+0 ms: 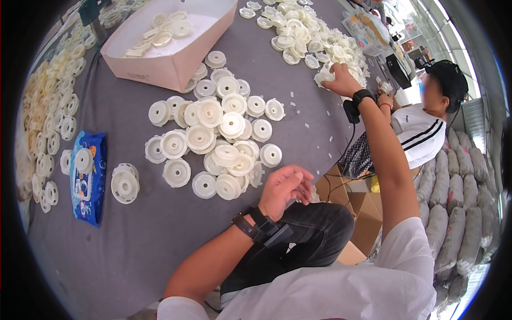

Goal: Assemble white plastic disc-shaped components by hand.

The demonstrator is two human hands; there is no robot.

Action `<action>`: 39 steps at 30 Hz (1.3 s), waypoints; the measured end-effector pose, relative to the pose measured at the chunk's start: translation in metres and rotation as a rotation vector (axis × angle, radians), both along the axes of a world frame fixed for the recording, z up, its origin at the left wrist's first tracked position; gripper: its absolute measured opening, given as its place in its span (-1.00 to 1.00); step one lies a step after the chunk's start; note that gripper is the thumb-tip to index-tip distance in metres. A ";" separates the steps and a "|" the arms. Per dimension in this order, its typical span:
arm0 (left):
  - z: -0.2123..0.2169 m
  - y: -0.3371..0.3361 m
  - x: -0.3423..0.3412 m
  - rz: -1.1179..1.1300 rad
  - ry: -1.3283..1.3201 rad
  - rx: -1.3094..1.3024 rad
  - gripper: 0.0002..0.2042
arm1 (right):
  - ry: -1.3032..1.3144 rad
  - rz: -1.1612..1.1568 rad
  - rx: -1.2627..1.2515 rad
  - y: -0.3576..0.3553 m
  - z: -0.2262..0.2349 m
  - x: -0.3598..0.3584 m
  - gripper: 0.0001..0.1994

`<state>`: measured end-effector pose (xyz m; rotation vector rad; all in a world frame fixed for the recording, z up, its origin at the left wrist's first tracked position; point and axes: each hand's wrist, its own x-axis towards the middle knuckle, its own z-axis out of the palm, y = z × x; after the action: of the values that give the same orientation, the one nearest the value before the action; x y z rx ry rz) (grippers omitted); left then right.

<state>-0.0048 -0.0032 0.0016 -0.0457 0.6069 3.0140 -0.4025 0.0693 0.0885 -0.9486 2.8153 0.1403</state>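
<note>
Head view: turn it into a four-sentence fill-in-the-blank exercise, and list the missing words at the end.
1. A white disc lies on the ____ packet.
2. The open box with white discs inside has walls coloured ____.
3. The left hand and the right hand each have something dark strapped at the ____.
4. Of the person's two hands, the ____ one is at the heap of white parts.

Missing words: blue; pink; wrist; right.

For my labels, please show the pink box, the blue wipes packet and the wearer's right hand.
Pink box (154, 73), head view: front wall.
Blue wipes packet (97, 180), head view: front.
Right hand (344, 81), head view: back.
</note>
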 end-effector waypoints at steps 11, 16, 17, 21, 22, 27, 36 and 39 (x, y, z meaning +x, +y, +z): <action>0.000 0.000 -0.003 0.004 0.010 -0.009 -0.72 | -0.023 0.305 -0.009 -0.013 -0.004 -0.005 -0.54; 0.001 -0.001 0.001 0.011 -0.011 0.000 -0.73 | -0.154 0.171 -0.221 -0.018 0.010 0.020 -0.59; 0.000 -0.001 0.002 0.011 -0.024 -0.002 -0.73 | -0.227 0.147 -0.308 -0.020 0.015 0.035 -0.59; 0.000 0.002 0.002 0.013 0.002 0.001 -0.73 | -0.333 0.229 -0.512 -0.015 0.043 0.111 -0.60; 0.005 0.001 0.001 0.046 -0.007 0.010 -0.72 | -0.382 0.293 -0.564 -0.010 0.047 0.132 -0.61; 0.015 -0.001 0.001 0.183 0.024 0.175 -0.33 | -0.661 0.508 -0.583 0.012 0.063 0.233 -0.53; 0.015 -0.003 -0.005 0.093 0.051 0.174 -0.56 | -0.856 0.172 -0.873 0.049 0.023 0.297 -0.38; 0.013 -0.002 -0.004 0.080 0.082 0.119 -0.50 | -0.812 0.196 -0.879 0.056 0.020 0.298 -0.31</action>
<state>-0.0088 -0.0053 0.0143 0.0618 0.4404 3.1363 -0.1046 0.1254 0.1085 -1.0674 1.9538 -1.2369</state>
